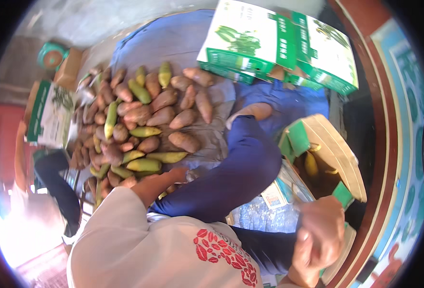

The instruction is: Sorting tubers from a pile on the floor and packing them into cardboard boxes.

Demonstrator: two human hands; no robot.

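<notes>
My right hand (312, 247) is raised at the lower right, beside the open carton. Its fingers are curled round a blurred reddish-brown lump that looks like a sweet potato (321, 216). My left hand (176, 174) is low at the near edge of the heap, by my bent leg. Its fingers are mostly hidden, and a small greyish thing next to them is too blurred to name. The heap mixes reddish-brown sweet potatoes (184, 141) with long yellow-green cucumber-like vegetables (146, 165). Inside the open cardboard carton (339, 144) lie a few yellow vegetables (311, 164).
A blue sheet (145, 43) lies under and behind the heap. Two white-and-green cartons (243, 36) stand at the back right, another (53, 113) at the left. Clear plastic packaging (265, 216) is beside my leg. Another person's dark-clad leg (58, 182) shows at the left.
</notes>
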